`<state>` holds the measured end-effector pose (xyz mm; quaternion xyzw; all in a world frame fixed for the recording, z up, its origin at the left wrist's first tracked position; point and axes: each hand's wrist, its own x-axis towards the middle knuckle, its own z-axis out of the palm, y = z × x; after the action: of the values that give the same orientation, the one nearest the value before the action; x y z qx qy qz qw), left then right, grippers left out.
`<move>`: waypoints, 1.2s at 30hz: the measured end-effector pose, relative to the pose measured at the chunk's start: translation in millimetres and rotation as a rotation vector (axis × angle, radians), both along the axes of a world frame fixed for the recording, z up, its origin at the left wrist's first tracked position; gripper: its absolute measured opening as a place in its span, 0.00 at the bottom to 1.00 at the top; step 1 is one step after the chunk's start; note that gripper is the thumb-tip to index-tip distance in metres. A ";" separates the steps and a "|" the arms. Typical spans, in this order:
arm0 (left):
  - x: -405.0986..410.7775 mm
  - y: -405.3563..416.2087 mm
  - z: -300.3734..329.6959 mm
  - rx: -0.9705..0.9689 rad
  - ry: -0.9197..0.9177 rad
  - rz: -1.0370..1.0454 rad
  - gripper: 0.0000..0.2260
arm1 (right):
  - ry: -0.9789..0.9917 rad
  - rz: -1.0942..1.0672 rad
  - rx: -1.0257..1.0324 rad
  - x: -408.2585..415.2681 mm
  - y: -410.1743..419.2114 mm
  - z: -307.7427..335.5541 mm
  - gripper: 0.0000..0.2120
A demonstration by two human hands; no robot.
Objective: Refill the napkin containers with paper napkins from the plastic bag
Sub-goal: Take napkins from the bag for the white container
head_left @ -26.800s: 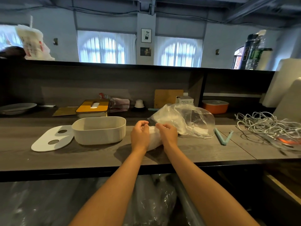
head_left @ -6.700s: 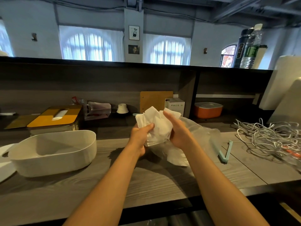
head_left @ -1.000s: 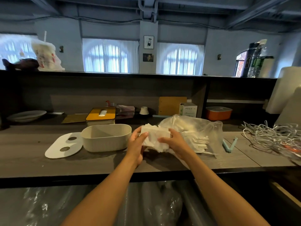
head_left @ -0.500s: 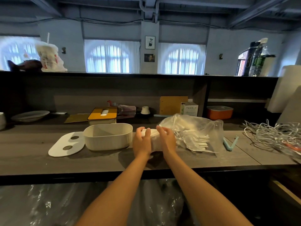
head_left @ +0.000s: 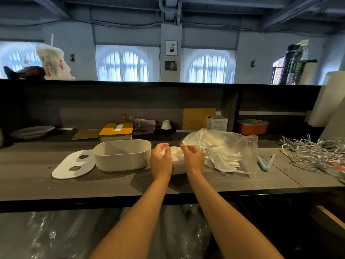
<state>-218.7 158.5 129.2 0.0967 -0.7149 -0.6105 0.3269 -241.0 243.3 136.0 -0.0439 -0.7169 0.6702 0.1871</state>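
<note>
Counter front edge: the grey wood counter [head_left: 224, 184] ends in a dark lip running straight across the view; both forearms cross it near its middle.
Open room: bare counter lies between the front edge and the things, widest toward the left front corner; toward the right end a tangle of white cable [head_left: 313, 152] takes up the surface.
Left hand [head_left: 161, 160]: back of the hand up, fingers curled over the left end of the napkin stack [head_left: 177, 161], gripping it.
Right hand [head_left: 193, 157]: mirrors it at the stack's right end, fingers curled at its top edge, thumb raised; the hold looks light, and how firm cannot be told.
Napkin stack: white, standing on the counter between the two hands, near the middle of the counter's depth, just right of the white container.
White container [head_left: 122, 155]: oval tub, open on top, left of the hands and nearly touching the left one; nothing shows inside.
Lid [head_left: 73, 164]: flat, white, two holes, lying at the tub's left end, toward the left of the counter.
Plastic bag [head_left: 224, 148]: clear, crumpled, just right of the right hand; more white napkins lie inside, fanned toward its front.
Blue clip [head_left: 266, 162]: open in a V, just right of the bag.
Back ledge: a yellow-lidded container [head_left: 116, 128] with a napkin at its slot stands behind the tub; an orange box [head_left: 253, 127] sits toward the right.
</note>
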 end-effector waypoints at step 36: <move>-11.6 -3.5 -0.2 0.074 -0.111 0.044 0.09 | -0.050 0.079 -0.089 -10.3 -0.3 0.0 0.09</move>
<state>-230.3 155.0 129.0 0.1580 -0.7066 -0.6229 0.2964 -251.3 243.0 136.0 -0.0409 -0.6922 0.7067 0.1404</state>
